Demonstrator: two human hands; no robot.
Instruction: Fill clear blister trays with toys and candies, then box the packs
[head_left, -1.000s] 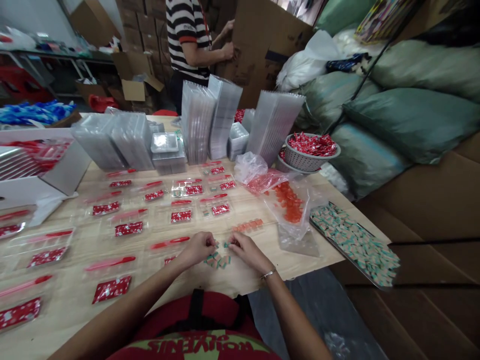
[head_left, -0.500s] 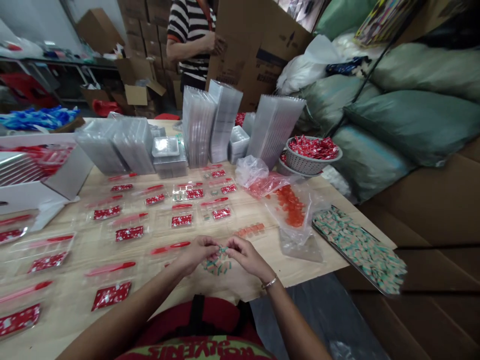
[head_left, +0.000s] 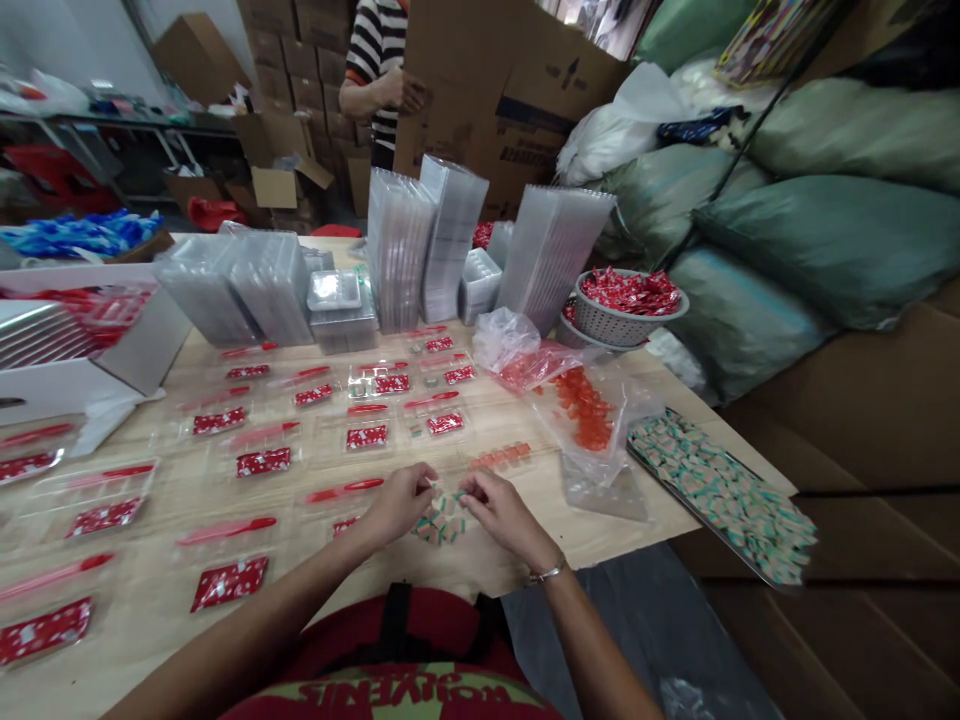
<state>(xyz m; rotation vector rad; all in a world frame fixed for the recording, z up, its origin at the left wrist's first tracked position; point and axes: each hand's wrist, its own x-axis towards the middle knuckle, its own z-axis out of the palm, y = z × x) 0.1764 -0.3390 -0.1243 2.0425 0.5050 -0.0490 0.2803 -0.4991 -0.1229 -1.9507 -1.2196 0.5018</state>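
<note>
My left hand (head_left: 403,502) is closed in a pinch above a small pile of green-and-beige pieces (head_left: 439,524); what its fingertips hold, if anything, is too small to make out. Across the pile, my right hand (head_left: 501,512) is also pinched, with a bit of green at its fingertips that I cannot identify. Just beyond the hands lies a short row of orange pieces (head_left: 501,457). Clear plastic trays, each with a red pen-like stick (head_left: 345,490) and a red patterned packet (head_left: 366,437), spread over the table to the left and ahead.
At right, a tray (head_left: 750,562) full of green-and-beige pieces overhangs the table edge. A plastic bag of orange pieces (head_left: 581,405), a grey basket (head_left: 630,325) of red packets and tall stacks of clear trays (head_left: 555,255) stand further back. A person (head_left: 379,90) handles a large cardboard sheet (head_left: 480,110).
My hands have drawn apart from where their fingertips met over the pile. The person behind the table has shifted the cardboard sheet slightly to the left.
</note>
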